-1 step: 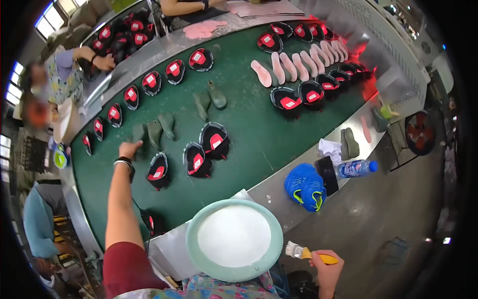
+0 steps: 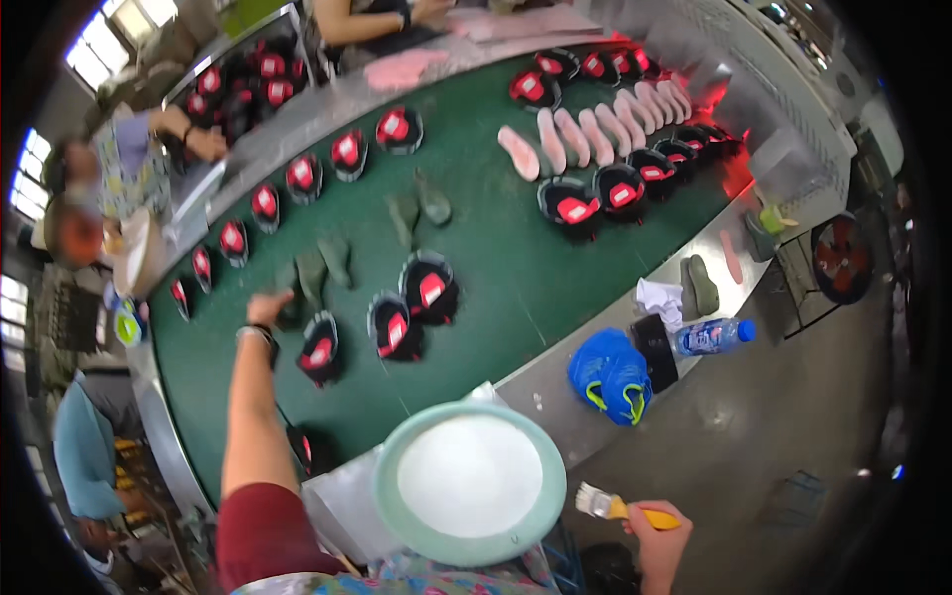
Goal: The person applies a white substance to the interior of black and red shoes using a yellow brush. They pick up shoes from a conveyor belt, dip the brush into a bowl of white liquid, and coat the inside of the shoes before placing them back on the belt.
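My left hand [image 2: 270, 308] reaches over the green belt, its fingers closed around a dark green shoe last [image 2: 289, 282]. Two more green lasts [image 2: 311, 275] lie close beside it. Just nearer, a black shoe upper with a red inside [image 2: 317, 349] stands with its opening up. At the lower right, my right hand [image 2: 659, 543] grips the yellow handle of a paintbrush [image 2: 615, 507], its pale bristles pointing left. Left of the brush is a pale green basin [image 2: 387, 506] of white liquid, in front of my body.
Shoe uppers [image 2: 399, 129] line the far belt edge. Pink insoles [image 2: 562, 139] lie in a row at the right between more uppers. Blue shoes [image 2: 609, 375], a water bottle [image 2: 716, 336] and a dark flat object [image 2: 654, 352] rest on the metal ledge. Other people work across the belt.
The whole view has shifted slightly, with some blur. My left hand stays at the green last, and my right hand still holds the paintbrush beside the basin.
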Action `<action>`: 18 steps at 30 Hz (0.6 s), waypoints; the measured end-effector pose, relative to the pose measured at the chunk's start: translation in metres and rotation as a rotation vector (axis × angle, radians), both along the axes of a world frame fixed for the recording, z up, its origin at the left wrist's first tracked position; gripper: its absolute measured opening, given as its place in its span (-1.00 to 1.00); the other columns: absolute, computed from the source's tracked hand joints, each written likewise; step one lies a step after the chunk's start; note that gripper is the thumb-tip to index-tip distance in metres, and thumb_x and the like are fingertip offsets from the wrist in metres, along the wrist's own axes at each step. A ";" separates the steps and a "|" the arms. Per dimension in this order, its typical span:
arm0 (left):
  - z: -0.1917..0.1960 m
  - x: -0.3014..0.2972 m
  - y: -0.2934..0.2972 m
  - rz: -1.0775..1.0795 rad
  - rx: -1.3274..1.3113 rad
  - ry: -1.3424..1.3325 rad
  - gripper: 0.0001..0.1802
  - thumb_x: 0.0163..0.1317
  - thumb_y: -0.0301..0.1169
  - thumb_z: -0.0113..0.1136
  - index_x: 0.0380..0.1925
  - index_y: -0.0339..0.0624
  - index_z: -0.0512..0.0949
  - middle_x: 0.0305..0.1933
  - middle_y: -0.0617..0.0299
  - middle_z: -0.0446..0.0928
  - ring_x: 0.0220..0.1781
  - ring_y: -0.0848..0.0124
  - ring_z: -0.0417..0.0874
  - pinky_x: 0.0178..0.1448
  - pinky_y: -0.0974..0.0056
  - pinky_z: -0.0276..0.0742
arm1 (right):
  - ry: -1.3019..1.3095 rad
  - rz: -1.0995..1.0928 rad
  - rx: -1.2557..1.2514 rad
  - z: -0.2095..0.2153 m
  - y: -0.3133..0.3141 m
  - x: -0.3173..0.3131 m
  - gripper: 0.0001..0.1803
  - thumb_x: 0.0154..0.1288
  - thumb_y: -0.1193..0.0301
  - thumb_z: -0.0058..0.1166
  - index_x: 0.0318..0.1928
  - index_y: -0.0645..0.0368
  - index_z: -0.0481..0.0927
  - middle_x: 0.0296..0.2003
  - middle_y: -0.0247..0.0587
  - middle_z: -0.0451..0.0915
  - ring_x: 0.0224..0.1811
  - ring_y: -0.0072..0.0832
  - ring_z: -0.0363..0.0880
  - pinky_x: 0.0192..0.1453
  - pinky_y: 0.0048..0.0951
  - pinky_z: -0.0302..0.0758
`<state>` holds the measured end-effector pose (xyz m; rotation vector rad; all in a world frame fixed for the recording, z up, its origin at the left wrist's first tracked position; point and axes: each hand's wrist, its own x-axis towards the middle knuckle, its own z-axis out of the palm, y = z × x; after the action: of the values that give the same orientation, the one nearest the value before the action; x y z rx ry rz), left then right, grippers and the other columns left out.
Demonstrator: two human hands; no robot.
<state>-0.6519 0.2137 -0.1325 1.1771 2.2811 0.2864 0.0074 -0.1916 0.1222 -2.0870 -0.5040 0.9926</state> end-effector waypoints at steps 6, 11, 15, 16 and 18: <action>-0.040 0.027 -0.018 0.087 0.235 0.256 -0.27 0.05 0.22 0.34 -0.46 -0.43 0.70 -0.36 -0.32 0.65 -0.22 -0.18 0.70 -0.02 -0.10 0.53 | 0.017 -0.082 -0.048 -0.019 0.002 0.041 -0.90 0.22 0.59 0.28 -0.31 0.42 0.65 -0.48 -0.17 0.65 -0.52 -0.51 0.62 -0.36 -0.53 0.57; 0.009 0.053 0.001 0.334 0.372 -0.383 -0.46 0.08 -0.04 0.48 -0.63 -0.39 0.66 -0.60 0.20 0.58 -0.52 0.43 0.56 -0.38 0.15 0.49 | 0.037 -0.169 -0.074 -0.030 -0.004 0.043 -0.90 0.24 0.58 0.26 -0.31 0.41 0.64 -0.47 -0.18 0.64 -0.51 -0.51 0.61 -0.35 -0.53 0.57; 0.094 0.144 0.065 -0.259 0.377 0.072 -0.28 0.15 0.22 0.29 -0.66 -0.36 0.61 -0.68 0.06 0.53 -0.63 0.33 0.47 -0.44 0.06 0.34 | 0.060 -0.141 -0.061 -0.030 0.001 0.050 -0.90 0.25 0.58 0.25 -0.32 0.41 0.64 -0.47 -0.18 0.64 -0.51 -0.52 0.60 -0.35 -0.53 0.56; 0.126 0.211 0.088 -0.335 0.330 0.037 -0.27 0.15 0.22 0.28 -0.64 -0.37 0.62 -0.67 0.05 0.54 -0.57 0.32 0.56 -0.38 0.05 0.40 | 0.054 -0.144 -0.061 -0.028 0.001 0.050 -0.90 0.26 0.57 0.24 -0.32 0.40 0.64 -0.46 -0.18 0.64 -0.50 -0.52 0.60 -0.34 -0.53 0.56; 0.131 0.288 0.135 -0.395 0.287 -0.023 -0.28 0.14 0.25 0.28 -0.63 -0.34 0.65 -0.59 0.04 0.62 -0.50 0.25 0.65 -0.37 0.09 0.47 | 0.056 -0.117 -0.068 -0.027 0.005 0.056 -0.90 0.26 0.57 0.24 -0.32 0.40 0.63 -0.46 -0.18 0.64 -0.50 -0.52 0.60 -0.34 -0.53 0.56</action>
<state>-0.3639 0.3486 -0.0016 1.7248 1.9739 0.4802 0.0629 -0.1868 0.0955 -2.1169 -0.3194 1.0089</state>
